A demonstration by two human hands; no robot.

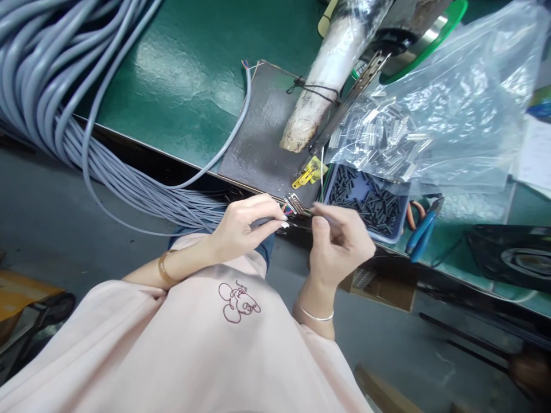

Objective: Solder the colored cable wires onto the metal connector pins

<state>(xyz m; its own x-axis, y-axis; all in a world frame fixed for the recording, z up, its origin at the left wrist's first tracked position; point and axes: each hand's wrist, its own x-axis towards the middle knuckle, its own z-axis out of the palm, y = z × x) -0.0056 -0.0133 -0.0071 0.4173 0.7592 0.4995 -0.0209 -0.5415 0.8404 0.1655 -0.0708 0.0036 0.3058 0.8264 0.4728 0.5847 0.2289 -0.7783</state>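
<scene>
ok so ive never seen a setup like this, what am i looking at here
There's no machine doing the work: these are a person's bare hands, in one picture from a camera worn on the head, looking forward and down. The left hand holds a small wired connector by its cable side. The right hand is close by; what it pinches is too small to tell. On the green table are a dark board, a blue tray of little black pieces, a clear bag with silvery parts, and pliers. Grey cables hang at the left.
</scene>
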